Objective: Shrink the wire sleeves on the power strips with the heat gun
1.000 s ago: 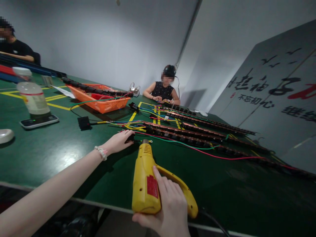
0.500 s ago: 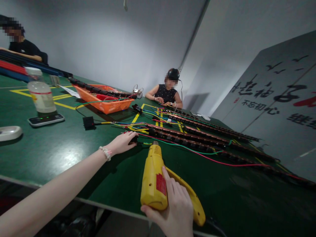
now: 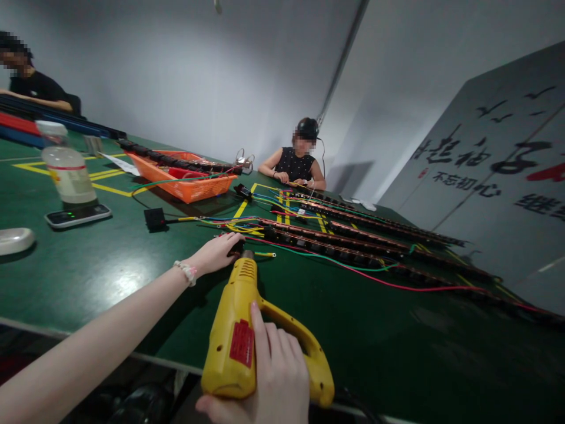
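My right hand is wrapped round a yellow heat gun with a red label, its nozzle pointing away from me, close to my left hand. My left hand is closed on a small black connector, which the fingers partly hide. From behind the nozzle a short yellow-green wire sticks out to the right, ending in a ring terminal. Just beyond lie long black and copper strips with coloured leads, and a loose red wire runs along them.
An orange basket holding another strip stands further back. On the left are a bottle, a phone-like device and a white object. A black block on a cable lies nearer. Two people sit across the green table.
The heat gun in my right hand has moved left, bringing its nozzle from the wire's end to beside the black connector. My left hand stays nearly in place, holding the connector.
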`<state>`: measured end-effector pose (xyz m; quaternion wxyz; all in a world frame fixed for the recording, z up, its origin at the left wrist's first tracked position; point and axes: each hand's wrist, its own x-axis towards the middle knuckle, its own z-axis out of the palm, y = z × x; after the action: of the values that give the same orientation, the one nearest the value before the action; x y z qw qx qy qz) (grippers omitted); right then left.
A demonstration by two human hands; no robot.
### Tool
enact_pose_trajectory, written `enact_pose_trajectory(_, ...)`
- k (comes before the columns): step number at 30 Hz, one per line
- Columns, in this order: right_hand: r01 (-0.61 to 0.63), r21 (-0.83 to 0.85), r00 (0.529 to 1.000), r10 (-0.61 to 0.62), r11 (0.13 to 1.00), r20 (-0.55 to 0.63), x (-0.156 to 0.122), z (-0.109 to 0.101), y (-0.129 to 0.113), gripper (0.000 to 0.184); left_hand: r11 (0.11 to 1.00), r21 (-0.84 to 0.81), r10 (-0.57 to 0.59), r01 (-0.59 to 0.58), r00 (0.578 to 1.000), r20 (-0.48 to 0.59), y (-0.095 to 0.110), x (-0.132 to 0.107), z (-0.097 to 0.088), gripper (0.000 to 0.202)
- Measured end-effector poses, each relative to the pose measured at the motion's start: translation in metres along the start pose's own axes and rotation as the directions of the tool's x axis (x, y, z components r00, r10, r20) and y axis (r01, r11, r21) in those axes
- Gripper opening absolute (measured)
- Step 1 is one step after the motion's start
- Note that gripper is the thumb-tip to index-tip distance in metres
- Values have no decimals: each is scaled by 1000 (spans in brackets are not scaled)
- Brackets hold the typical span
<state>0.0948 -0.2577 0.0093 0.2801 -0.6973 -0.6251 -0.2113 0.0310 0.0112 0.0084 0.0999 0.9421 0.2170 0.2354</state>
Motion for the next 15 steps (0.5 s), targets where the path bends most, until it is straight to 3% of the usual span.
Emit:
enact_pose_trajectory(8,10,4,1000,-10,1000,-3,0,-4,-2,115,1000,-15,11,-11,999,34,0,-2,-2,41)
enact_pose_trajectory(15,55,44,998,-55,998,7,1,-12,17,105,1000,-1,12,-11,999,35,1,-4,-5,37)
